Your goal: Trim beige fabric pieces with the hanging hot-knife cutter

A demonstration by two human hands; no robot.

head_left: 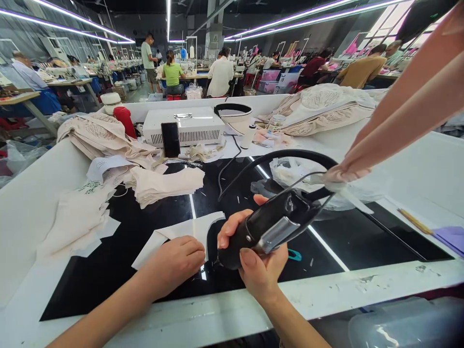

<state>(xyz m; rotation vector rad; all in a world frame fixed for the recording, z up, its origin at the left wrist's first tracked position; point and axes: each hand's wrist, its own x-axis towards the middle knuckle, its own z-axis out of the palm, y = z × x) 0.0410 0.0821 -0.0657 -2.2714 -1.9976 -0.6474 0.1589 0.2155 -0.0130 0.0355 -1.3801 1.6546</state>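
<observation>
My right hand (pixel 263 270) is wrapped around a black corded hand tool (pixel 270 224) with a silver metal lever on its side. The tool slants, its rounded black end down low near the dark glass plate (pixel 174 285); whether its tip touches anything is hidden. Just left of it, my left hand (pixel 177 263) rests with curled fingers on a white fabric piece (pixel 170 234) that has a curved right edge. Its fingertips are partly hidden. A black cable and a twisted pink cloth band (pixel 402 106) run up from the tool's rear.
A stack of cream fabric pieces (pixel 166 183) lies behind my left hand, more cut pieces (pixel 76 224) at left. At the back stand a white vented box (pixel 184 125) and a phone (pixel 170 140). A teal object (pixel 294 254) lies right of my hand, a plastic bag (pixel 300 171) behind the tool.
</observation>
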